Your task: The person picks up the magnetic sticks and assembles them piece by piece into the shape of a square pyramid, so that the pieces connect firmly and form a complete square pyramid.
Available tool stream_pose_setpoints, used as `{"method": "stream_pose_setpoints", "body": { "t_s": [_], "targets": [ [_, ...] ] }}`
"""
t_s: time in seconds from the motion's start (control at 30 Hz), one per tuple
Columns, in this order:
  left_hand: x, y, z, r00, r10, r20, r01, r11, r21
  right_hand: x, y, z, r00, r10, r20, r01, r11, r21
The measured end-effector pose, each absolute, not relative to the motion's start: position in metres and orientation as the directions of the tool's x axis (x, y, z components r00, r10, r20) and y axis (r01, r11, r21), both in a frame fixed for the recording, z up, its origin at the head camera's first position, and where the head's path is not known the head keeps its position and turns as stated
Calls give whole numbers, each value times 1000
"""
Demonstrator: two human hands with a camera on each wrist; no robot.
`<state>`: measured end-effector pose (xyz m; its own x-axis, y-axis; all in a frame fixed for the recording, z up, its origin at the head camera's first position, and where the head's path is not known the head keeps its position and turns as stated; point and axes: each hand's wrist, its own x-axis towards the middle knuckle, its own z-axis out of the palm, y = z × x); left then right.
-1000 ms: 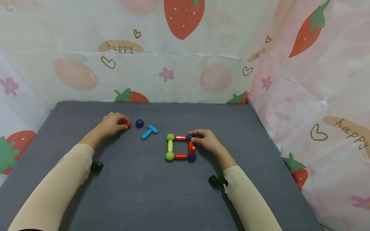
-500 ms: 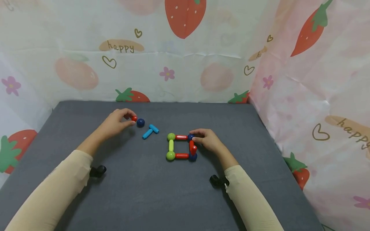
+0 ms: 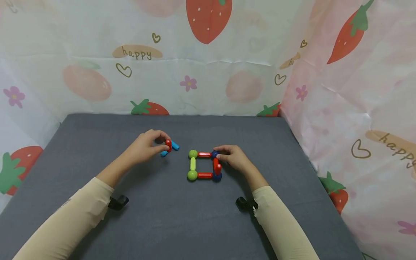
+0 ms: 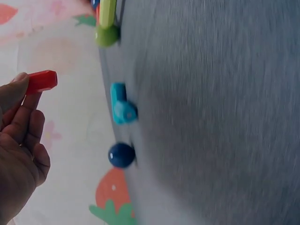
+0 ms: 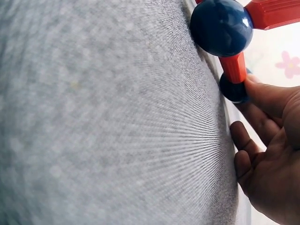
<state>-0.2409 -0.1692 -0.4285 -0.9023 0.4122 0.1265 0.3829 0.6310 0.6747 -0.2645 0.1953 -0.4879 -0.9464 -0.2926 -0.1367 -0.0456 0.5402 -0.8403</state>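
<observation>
My left hand (image 3: 147, 147) pinches a red magnetic rod (image 3: 168, 145) between thumb and fingers, raised above the table in the left wrist view. Below it lie two light-blue rods (image 4: 123, 110), touching in a T shape, and a loose dark-blue ball (image 4: 122, 155) that my hand hides in the head view. My right hand (image 3: 234, 158) pinches the far-right dark-blue ball (image 5: 233, 92) of a square frame. That frame has green balls (image 3: 192, 175) on its left, a green rod (image 3: 193, 164) and red rods (image 3: 205, 175). Another red rod (image 3: 219, 168) stands up from the near-right blue ball (image 5: 221, 27).
The pieces lie on a grey cloth-covered table (image 3: 182, 220). Printed sheets (image 3: 201, 90) with strawberries and flowers hang behind and at the sides. A black strap piece (image 3: 118, 203) sticks out from the left sleeve, another (image 3: 246, 204) from the right.
My left hand has lifted the red rod and carried it right, past the loose blue ball, to above the light-blue rods. The rod has turned upright. My right hand stays at the frame.
</observation>
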Motion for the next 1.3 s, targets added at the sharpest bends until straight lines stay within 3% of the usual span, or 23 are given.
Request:
{"method": "stream_pose_setpoints", "body": {
  "t_s": [0.83,1.3],
  "targets": [
    [-214,-100,-444,-790,594,155,528,530,664,-264,195,-490,-951,-285,-122,-57,547,-835],
    [-215,-94,-453,-786,614,72,519,591,618,-267,195,-491,-951,-273,-147,-28,546,-837]
  ]
}}
